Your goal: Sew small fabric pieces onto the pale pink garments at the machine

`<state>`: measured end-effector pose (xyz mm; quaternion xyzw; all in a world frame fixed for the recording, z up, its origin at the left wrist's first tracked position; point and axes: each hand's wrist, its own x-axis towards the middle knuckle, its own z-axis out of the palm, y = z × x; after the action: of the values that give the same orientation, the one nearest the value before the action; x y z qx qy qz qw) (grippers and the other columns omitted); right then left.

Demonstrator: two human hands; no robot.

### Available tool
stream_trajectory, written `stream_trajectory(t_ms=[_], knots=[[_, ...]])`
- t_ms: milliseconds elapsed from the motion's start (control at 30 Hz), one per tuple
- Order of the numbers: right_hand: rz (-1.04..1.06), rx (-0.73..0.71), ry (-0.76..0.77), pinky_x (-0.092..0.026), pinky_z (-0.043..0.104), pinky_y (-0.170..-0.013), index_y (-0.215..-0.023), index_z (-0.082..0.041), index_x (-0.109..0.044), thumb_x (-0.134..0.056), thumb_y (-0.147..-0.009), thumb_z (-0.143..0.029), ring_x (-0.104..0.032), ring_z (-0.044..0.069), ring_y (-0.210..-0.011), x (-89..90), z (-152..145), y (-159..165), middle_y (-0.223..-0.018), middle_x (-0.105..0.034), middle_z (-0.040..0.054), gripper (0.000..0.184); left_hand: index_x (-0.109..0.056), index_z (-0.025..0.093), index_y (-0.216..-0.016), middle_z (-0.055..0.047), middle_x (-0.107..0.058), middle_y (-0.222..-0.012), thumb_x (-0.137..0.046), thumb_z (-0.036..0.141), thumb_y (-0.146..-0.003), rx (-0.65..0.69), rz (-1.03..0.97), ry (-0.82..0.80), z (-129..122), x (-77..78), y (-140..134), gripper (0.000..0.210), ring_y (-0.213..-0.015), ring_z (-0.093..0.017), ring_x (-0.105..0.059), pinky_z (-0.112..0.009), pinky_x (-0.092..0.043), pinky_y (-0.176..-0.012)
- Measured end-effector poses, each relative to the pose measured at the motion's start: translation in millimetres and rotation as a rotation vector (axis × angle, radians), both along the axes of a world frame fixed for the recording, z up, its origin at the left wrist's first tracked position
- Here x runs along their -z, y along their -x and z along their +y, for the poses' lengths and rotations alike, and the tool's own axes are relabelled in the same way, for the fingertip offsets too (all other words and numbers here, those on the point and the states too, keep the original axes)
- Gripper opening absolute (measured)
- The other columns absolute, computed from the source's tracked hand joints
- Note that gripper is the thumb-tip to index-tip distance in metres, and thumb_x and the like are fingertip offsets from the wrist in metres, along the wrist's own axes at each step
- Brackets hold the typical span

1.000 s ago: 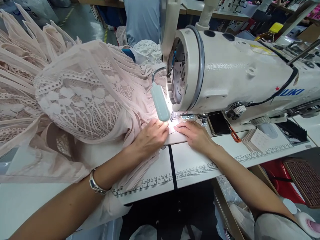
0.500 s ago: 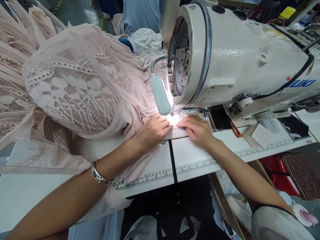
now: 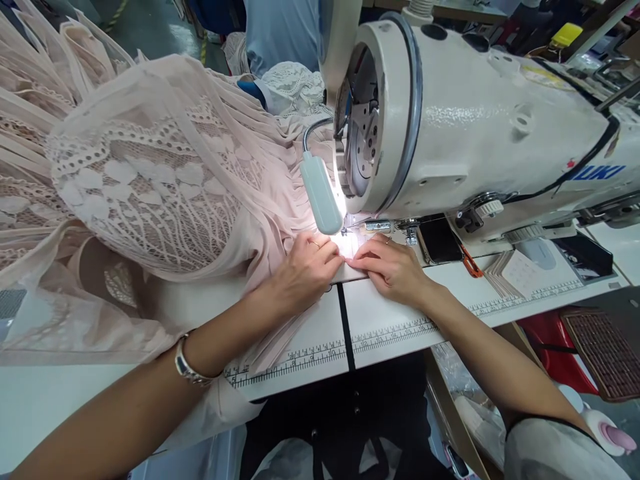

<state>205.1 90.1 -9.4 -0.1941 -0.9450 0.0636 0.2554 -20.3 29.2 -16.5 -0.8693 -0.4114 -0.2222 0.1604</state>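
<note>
Pale pink fabric (image 3: 273, 180) with lace spreads over the table's left side and runs up to the needle area of a white sewing machine (image 3: 480, 120). My left hand (image 3: 313, 267) pinches the fabric edge just left of and in front of the needle. Opposite it, my right hand (image 3: 393, 267) pinches the same edge with thumb and forefinger. The fingertips of both hands are close together under the bright light of a small grey-green lamp (image 3: 321, 193). Glare and the lamp hide part of the presser foot.
A black phone-like slab (image 3: 440, 240) and orange-handled snips (image 3: 471, 263) lie right of my right hand. Beyond them are stacked paper cards (image 3: 520, 272) and a dark case (image 3: 583, 252). A printed ruler (image 3: 295, 360) lines the table's front edge. Someone in blue (image 3: 283, 33) sits beyond the table.
My fingertips have drawn slightly toward me and closer together at the fabric edge. My left wrist has shifted a little left and down. The view has tilted slightly.
</note>
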Motion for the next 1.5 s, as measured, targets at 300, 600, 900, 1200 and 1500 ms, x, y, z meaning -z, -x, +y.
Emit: stream_trajectory(t_ms=[300, 600, 900, 1200, 1500], knots=[[-0.135, 0.063, 0.056, -0.056, 0.040, -0.086, -0.110, -0.029, -0.077, -0.046, -0.095, -0.008, -0.065, 0.021, -0.103, 4.9, 0.5, -4.9, -0.114, -0.076, 0.0031, 0.040, -0.061, 0.012, -0.120, -0.017, -0.065, -0.138, -0.047, -0.007, -0.083, -0.015, 0.087, 0.213, -0.6, -2.1, 10.3, 0.044, -0.121, -0.029, -0.064, -0.049, -0.043, -0.104], [-0.179, 0.073, 0.072, -0.056, 0.042, -0.094, -0.117, -0.028, -0.075, -0.045, -0.092, -0.002, -0.068, 0.022, -0.111, 4.2, 0.7, -5.1, -0.118, -0.076, 0.0029, 0.047, -0.060, 0.014, -0.117, -0.016, -0.065, -0.137, -0.045, -0.007, -0.083, -0.052, 0.086, 0.277, 1.1, -4.6, 7.7, 0.043, -0.115, -0.027, -0.067, -0.051, -0.041, -0.107], [-0.212, 0.163, 0.059, -0.052, 0.045, -0.101, -0.118, -0.025, -0.072, -0.040, -0.088, 0.002, -0.064, 0.024, -0.122, 3.4, -0.9, 1.4, -0.123, -0.075, 0.0038, 0.051, -0.058, 0.016, -0.119, -0.014, -0.066, -0.129, -0.036, -0.001, -0.096, -0.117, 0.075, 0.347, 3.6, -6.8, 3.1, 0.036, -0.123, -0.027, -0.060, -0.052, -0.039, -0.110], [-0.281, 0.220, 0.089, -0.052, 0.051, -0.102, -0.130, -0.027, -0.066, -0.038, -0.088, 0.000, -0.061, 0.026, -0.126, 6.6, 1.5, 7.0, -0.134, -0.069, 0.0052, 0.058, -0.060, 0.011, -0.112, -0.016, -0.066, -0.124, -0.043, 0.024, -0.106, -0.162, 0.046, 0.358, 10.8, -3.3, -0.6, 0.022, -0.131, -0.031, -0.055, -0.058, -0.030, -0.117], [-0.347, 0.216, -0.021, -0.049, 0.051, -0.102, -0.140, -0.020, -0.060, -0.034, -0.090, -0.002, -0.060, 0.030, -0.125, 10.4, 3.5, 7.9, -0.138, -0.066, 0.0121, 0.059, -0.062, 0.010, -0.118, -0.017, -0.066, -0.127, -0.051, 0.030, -0.104, -0.266, 0.084, 0.257, 10.4, -2.5, -4.9, 0.026, -0.127, -0.034, -0.056, -0.058, -0.029, -0.114]])
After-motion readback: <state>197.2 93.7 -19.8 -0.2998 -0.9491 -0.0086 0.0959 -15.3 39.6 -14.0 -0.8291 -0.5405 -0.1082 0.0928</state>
